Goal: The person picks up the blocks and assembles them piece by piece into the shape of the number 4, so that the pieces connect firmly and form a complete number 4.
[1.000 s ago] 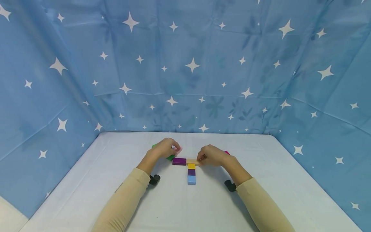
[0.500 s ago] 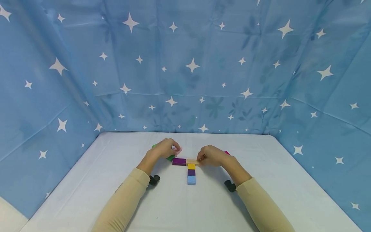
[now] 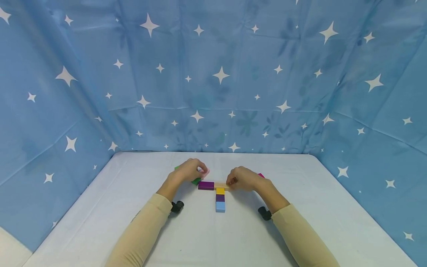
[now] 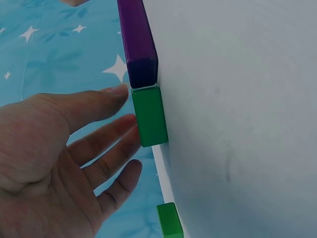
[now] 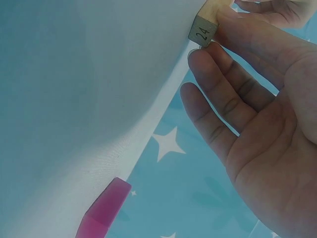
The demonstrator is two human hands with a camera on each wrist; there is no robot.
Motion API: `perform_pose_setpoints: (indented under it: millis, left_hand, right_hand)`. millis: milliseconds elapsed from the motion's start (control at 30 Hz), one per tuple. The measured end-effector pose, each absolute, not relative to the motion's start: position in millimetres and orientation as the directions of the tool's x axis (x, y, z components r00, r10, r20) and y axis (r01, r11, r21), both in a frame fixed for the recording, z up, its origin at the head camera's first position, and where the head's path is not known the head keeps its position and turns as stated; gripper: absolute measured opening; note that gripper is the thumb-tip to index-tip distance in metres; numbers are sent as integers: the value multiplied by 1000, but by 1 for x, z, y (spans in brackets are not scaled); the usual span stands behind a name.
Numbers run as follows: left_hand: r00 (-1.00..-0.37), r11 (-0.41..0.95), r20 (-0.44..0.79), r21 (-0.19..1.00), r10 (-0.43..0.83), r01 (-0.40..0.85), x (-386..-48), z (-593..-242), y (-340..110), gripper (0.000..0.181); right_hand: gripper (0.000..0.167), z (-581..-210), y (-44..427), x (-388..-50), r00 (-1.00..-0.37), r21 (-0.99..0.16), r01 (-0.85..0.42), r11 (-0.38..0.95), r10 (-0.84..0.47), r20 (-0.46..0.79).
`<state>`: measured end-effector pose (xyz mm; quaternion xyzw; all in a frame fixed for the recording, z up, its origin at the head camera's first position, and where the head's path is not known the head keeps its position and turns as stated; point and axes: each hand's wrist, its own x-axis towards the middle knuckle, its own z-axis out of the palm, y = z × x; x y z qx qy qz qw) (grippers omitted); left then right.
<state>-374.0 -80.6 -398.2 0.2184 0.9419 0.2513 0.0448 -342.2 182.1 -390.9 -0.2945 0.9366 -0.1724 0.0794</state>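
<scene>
My right hand (image 3: pixel 242 178) pinches the right end of a plain wooden block (image 3: pixel 221 186), whose end is printed "24" in the right wrist view. My left hand (image 3: pixel 190 170) hovers bent beside a pink block (image 3: pixel 205 172) and a green block (image 3: pixel 196 181). Its fingertips pass behind the green block in the left wrist view, so whether they grip the pink one is hidden. A purple block (image 3: pixel 206 185) lines up end to end with the wooden block. Below them, a yellow block (image 3: pixel 220 191), a dark purple block (image 3: pixel 220 198) and a light blue block (image 3: pixel 220 207) form a column.
Another green block (image 4: pixel 170 219) lies left of my left hand. A magenta block (image 5: pixel 105 208) sits to the right of my right hand. The white table (image 3: pixel 200 237) meets a blue starry curtain (image 3: pixel 213 92) at its back and sides.
</scene>
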Motion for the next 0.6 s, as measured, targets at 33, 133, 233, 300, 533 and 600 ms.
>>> perform_pose_setpoints:
  millis: [33, 133, 233, 300, 533, 600]
  left_hand:
    - [-901, 777, 30, 494, 432, 389, -374, -398, -81, 22]
    - [-904, 779, 43, 491, 425, 389, -375, -398, -83, 22]
    - [-911, 784, 56, 489, 409, 382, -375, -396, -87, 23]
    - [-916, 789, 61, 487, 396, 374, -376, -395, -91, 24]
    - [-920, 802, 76, 466, 385, 375, -382, -396, -108, 28]
    - [-917, 797, 84, 469, 389, 381, -384, -397, -112, 29]
  right_hand:
    - [12, -391, 182, -343, -814, -370, -524, 767, -579, -47]
    - [12, -391, 183, -343, -813, -366, -528, 766, -581, -44]
    - [12, -391, 183, -343, -812, -365, -530, 765, -582, -42]
    - [12, -391, 183, -343, -811, -364, -532, 765, -583, -40]
    - [11, -393, 184, -342, -799, -349, -557, 754, -600, -22]
    - [10, -393, 184, -342, -799, -355, -556, 752, -601, -20]
